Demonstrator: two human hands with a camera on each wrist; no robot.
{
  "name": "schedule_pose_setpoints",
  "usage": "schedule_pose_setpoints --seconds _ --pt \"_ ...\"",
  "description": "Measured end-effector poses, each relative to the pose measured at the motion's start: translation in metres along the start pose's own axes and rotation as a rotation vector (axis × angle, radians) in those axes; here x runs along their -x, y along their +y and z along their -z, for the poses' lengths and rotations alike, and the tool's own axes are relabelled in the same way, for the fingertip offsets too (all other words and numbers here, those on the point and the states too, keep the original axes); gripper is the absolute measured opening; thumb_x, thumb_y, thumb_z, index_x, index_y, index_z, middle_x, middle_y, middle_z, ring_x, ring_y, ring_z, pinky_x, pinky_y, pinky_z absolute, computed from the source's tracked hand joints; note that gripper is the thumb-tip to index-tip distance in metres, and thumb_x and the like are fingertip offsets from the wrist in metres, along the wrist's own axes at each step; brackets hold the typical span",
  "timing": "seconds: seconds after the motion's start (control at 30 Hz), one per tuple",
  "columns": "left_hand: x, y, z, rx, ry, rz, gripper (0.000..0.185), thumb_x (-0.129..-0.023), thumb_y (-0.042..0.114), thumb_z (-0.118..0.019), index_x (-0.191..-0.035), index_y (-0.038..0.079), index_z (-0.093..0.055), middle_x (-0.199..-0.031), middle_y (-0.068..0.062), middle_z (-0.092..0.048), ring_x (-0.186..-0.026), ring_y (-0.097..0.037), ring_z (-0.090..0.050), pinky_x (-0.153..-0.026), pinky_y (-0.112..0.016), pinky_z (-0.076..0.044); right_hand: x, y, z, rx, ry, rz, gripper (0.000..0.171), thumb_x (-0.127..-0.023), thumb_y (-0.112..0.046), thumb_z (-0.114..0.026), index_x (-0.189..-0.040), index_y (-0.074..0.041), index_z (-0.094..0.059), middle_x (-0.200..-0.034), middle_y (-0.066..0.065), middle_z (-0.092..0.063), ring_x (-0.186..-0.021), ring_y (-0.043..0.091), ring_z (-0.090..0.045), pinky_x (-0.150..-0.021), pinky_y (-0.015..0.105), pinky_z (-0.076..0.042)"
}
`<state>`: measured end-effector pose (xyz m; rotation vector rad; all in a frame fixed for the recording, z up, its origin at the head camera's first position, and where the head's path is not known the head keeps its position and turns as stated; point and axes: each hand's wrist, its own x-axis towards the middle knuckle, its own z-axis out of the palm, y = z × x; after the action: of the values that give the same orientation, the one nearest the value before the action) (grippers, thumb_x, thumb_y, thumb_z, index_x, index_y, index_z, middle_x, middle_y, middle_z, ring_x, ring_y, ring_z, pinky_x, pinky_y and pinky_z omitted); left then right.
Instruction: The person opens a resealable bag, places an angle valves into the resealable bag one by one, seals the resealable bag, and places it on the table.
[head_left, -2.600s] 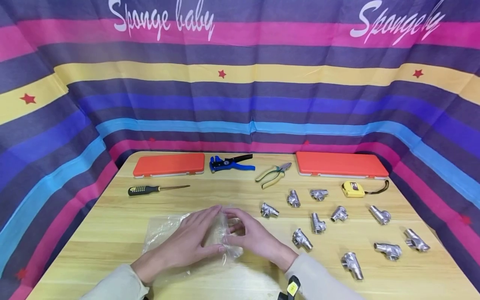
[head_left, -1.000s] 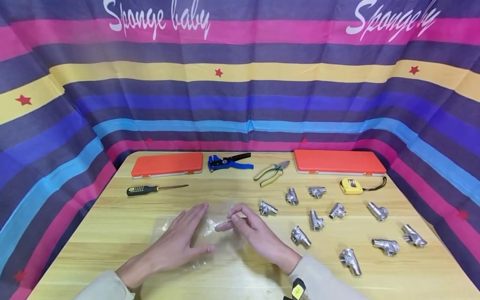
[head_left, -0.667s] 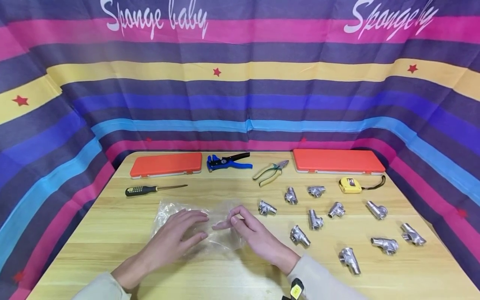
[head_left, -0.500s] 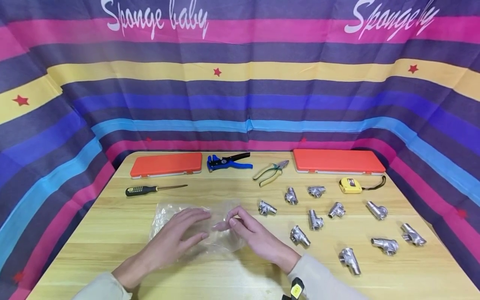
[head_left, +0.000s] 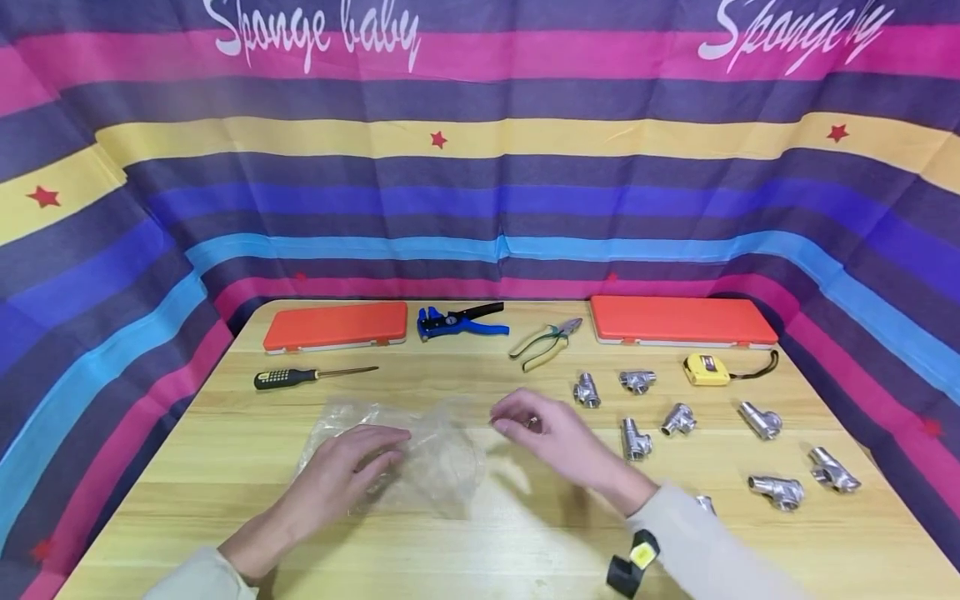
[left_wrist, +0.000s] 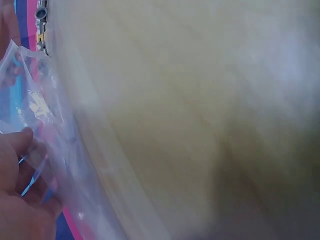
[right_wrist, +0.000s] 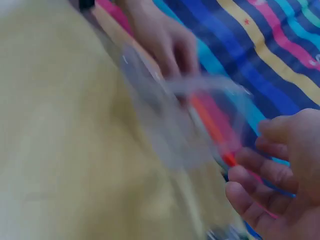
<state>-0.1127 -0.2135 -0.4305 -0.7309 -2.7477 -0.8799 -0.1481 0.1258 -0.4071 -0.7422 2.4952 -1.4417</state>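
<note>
My left hand (head_left: 348,467) pinches a clear plastic bag (head_left: 442,467) between thumb and curled fingers, over the front left-middle of the table. In the right wrist view the bag (right_wrist: 170,135) hangs from the left hand with its mouth spread, blurred. My right hand (head_left: 558,433) is apart from the bag, to its right, fingers loosely bent with nothing held. It hovers over the nearest steel tee fitting, of which only a glint shows between the fingers. Several other steel tee fittings (head_left: 636,439) lie to the right; the right forearm and sleeve cover some.
Along the back of the wooden table (head_left: 187,467) lie two orange cases (head_left: 335,325), a blue wire stripper (head_left: 462,320) and pliers (head_left: 546,344). A screwdriver (head_left: 315,377) is at left, a yellow tape measure (head_left: 707,369) at right. A striped curtain (head_left: 465,200) encloses the table.
My right hand has let go of the bag and moved right, to over the nearest tee fitting. The left hand keeps hold of the bag, whose right side now hangs free.
</note>
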Motion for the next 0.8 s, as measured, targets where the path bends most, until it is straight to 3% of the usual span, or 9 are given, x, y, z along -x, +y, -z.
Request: schedule_pose_setpoints --seconds 0.17,0.33,0.53,0.7,0.8 --pt "0.001 -0.004 0.005 -0.017 0.006 0.03 0.029 -0.102 0.017 -0.077 -0.132 0.019 -0.079 -0.133 0.008 -0.078 -0.125 -0.022 -0.074 -0.107 -0.052 -0.061 0.008 0.018 0.044 0.211 0.068 -0.078 0.037 -0.101 -0.022 -0.078 -0.134 -0.006 -0.071 -0.114 0.001 -0.075 -0.096 0.012 -0.068 -0.083 0.025 -0.061" --pt "0.001 -0.008 0.008 -0.024 0.026 0.026 0.029 -0.102 0.017 -0.078 -0.131 0.018 -0.079 -0.131 0.007 -0.079 -0.124 -0.023 -0.075 -0.107 -0.053 -0.061 0.012 0.031 0.062 0.395 0.071 -0.136 0.038 -0.096 -0.025 -0.085 -0.128 -0.006 -0.076 -0.107 0.0 -0.074 -0.09 0.011 -0.064 -0.081 0.03 -0.058" --pt "0.0 -0.011 0.007 -0.031 0.034 0.028 0.029 -0.103 0.017 -0.077 -0.131 0.017 -0.079 -0.132 0.005 -0.079 -0.125 -0.025 -0.075 -0.107 -0.053 -0.061 0.008 0.036 0.06 0.438 0.044 -0.2 0.03 -0.094 -0.024 -0.088 -0.116 -0.007 -0.08 -0.098 -0.005 -0.076 -0.091 0.01 -0.067 -0.087 0.039 -0.061" --pt "-0.001 -0.012 0.007 -0.027 0.033 0.033 0.029 -0.103 0.017 -0.077 -0.132 0.018 -0.079 -0.132 0.005 -0.079 -0.125 -0.025 -0.075 -0.107 -0.053 -0.061 0.004 0.04 0.054 0.447 0.028 -0.245 0.015 -0.095 -0.022 -0.086 -0.105 -0.012 -0.081 -0.091 -0.006 -0.074 -0.084 0.009 -0.064 -0.081 0.036 -0.059" --pt "-0.001 -0.012 0.007 -0.021 0.026 0.039 0.029 -0.103 0.017 -0.077 -0.132 0.018 -0.079 -0.133 0.006 -0.079 -0.126 -0.025 -0.074 -0.107 -0.054 -0.06 0.002 0.04 0.052 0.454 0.025 -0.251 0.018 -0.095 -0.022 -0.086 -0.107 -0.011 -0.08 -0.091 -0.005 -0.073 -0.084 0.01 -0.063 -0.08 0.035 -0.058"
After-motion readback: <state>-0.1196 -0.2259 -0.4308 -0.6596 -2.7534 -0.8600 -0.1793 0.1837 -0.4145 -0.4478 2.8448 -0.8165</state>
